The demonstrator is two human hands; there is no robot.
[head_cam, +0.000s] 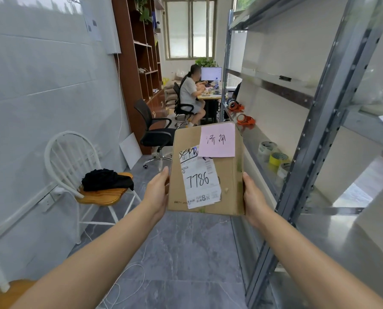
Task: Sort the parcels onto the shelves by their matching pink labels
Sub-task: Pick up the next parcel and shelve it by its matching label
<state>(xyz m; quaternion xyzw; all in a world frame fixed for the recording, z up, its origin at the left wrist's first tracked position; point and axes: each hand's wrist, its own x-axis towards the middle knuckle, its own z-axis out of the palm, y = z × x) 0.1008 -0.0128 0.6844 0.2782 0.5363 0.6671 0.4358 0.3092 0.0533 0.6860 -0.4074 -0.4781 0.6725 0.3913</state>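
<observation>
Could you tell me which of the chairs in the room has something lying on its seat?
The white spindle-back chair with the wooden seat by the left wall: a black cloth lies on it. The nearer black office chair is bare.

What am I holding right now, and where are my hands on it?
A flat cardboard parcel with a pink label: left hand on its left edge, right hand on its right edge, both near the bottom.
</observation>
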